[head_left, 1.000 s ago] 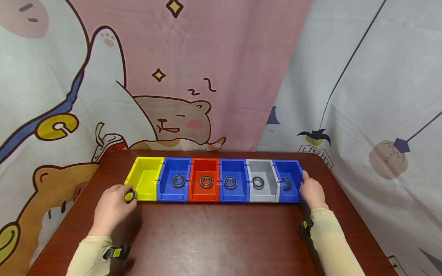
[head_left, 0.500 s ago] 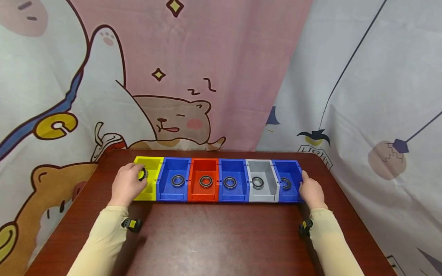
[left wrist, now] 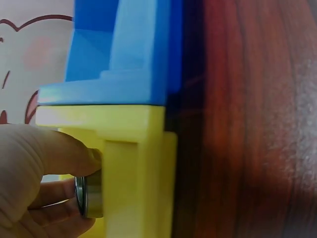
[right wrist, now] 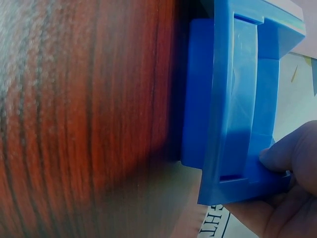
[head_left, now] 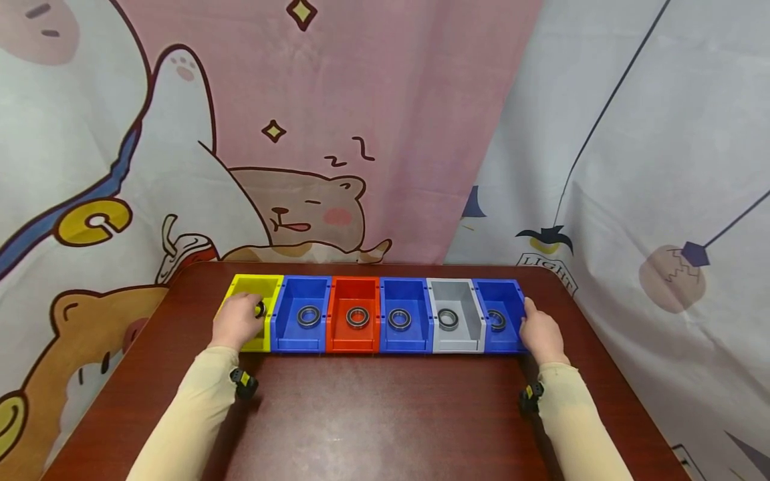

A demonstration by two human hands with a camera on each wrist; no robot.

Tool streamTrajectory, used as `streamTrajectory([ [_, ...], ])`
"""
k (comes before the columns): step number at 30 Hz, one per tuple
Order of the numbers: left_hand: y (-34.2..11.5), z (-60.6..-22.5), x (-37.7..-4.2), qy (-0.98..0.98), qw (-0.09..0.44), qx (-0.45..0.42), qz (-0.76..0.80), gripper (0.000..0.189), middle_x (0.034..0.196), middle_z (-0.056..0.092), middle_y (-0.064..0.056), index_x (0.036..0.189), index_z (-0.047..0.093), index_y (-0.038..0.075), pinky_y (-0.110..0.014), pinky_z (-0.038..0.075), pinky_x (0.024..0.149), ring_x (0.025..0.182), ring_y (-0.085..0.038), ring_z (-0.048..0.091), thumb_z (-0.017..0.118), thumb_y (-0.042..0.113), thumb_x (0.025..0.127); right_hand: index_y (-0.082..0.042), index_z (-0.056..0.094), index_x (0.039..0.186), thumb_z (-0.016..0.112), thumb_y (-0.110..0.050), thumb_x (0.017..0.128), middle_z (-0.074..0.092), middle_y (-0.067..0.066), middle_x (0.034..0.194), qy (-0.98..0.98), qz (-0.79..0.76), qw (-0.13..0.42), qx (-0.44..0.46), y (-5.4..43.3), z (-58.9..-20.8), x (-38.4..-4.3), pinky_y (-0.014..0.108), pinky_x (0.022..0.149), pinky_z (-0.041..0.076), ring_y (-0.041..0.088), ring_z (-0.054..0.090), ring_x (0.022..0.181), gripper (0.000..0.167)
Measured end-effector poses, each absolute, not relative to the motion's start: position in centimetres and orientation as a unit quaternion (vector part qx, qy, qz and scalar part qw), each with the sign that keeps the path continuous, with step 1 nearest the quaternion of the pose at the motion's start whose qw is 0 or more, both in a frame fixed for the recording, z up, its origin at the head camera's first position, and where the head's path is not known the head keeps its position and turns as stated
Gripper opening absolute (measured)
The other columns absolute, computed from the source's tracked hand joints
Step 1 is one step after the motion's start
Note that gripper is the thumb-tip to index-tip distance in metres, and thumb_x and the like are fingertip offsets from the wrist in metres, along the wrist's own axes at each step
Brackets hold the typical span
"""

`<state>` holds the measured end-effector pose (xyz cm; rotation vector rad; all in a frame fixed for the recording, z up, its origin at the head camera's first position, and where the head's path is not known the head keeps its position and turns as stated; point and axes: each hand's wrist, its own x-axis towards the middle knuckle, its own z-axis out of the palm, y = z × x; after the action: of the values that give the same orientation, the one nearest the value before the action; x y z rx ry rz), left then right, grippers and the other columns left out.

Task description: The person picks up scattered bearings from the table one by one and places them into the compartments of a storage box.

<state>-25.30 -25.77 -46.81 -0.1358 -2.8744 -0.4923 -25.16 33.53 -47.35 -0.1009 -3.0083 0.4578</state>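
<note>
My left hand (head_left: 236, 321) reaches into the yellow bin (head_left: 259, 344) at the row's left end. Between thumb and fingers it pinches a ball bearing (left wrist: 80, 197), partly hidden by the hand. At the opposite end, my right hand (head_left: 543, 336) grips the outer side wall of the last blue bin (head_left: 511, 300). In the right wrist view the thumb (right wrist: 280, 153) lies inside that wall and the other fingers are outside. A bearing (head_left: 496, 321) lies on this bin's floor.
Between the end bins stand a blue bin (head_left: 305, 290), a red bin (head_left: 356, 288), another blue bin (head_left: 406, 290) and a grey bin (head_left: 454, 290), each with one bearing inside. The row sits on a dark wooden table (head_left: 379, 414) before a printed curtain (head_left: 409, 133).
My left hand has carried the bearing from the yellow bin's front left corner over its side and down into it. The right hand keeps its grip on the end blue bin.
</note>
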Motion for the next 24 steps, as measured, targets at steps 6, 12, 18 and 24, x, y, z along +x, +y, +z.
streamTrajectory([
  [6, -25.8, -47.7, -26.1, -0.983, 0.067, -0.036, -0.166, 0.039, 0.107, 0.065, -0.03, 0.112, 0.065, -0.011, -0.058, 0.048, 0.088, 0.096, -0.045, 0.061, 0.069, 0.001, 0.075, 0.015, 0.031, 0.144, 0.048, -0.002, 0.097, 0.056, 0.041, 0.116, -0.986, 0.152, 0.052, -0.031, 33.5, -47.3, -25.1, 0.061, 0.083, 0.048, 0.053, 0.06, 0.097, 0.053],
  [12, -26.0, -48.7, -26.4, -0.986, 0.035, -0.019, -0.165, 0.038, 0.105, 0.066, -0.029, 0.114, 0.065, -0.01, -0.056, 0.049, 0.084, 0.092, -0.042, 0.062, 0.067, -0.001, 0.077, 0.014, 0.032, 0.143, 0.048, -0.002, 0.097, 0.056, 0.042, 0.114, -0.986, 0.154, 0.049, -0.032, 33.4, -47.2, -25.1, 0.062, 0.083, 0.048, 0.054, 0.06, 0.097, 0.051],
  [18, -25.8, -48.7, -26.4, -0.985, 0.017, -0.003, -0.172, 0.037, 0.11, 0.065, -0.03, 0.117, 0.063, -0.01, -0.058, 0.048, 0.089, 0.096, -0.043, 0.061, 0.066, -0.001, 0.082, 0.014, 0.031, 0.144, 0.047, -0.002, 0.098, 0.056, 0.042, 0.116, -0.986, 0.155, 0.043, -0.036, 33.3, -47.2, -25.1, 0.062, 0.084, 0.048, 0.054, 0.06, 0.098, 0.052],
  [24, -25.7, -48.7, -26.4, -0.984, 0.014, 0.002, -0.175, 0.036, 0.112, 0.064, -0.03, 0.118, 0.063, -0.011, -0.058, 0.047, 0.091, 0.099, -0.044, 0.061, 0.066, 0.0, 0.084, 0.014, 0.032, 0.144, 0.047, -0.002, 0.097, 0.056, 0.042, 0.113, -0.987, 0.152, 0.045, -0.034, 33.3, -47.1, -25.1, 0.062, 0.083, 0.048, 0.054, 0.06, 0.096, 0.052],
])
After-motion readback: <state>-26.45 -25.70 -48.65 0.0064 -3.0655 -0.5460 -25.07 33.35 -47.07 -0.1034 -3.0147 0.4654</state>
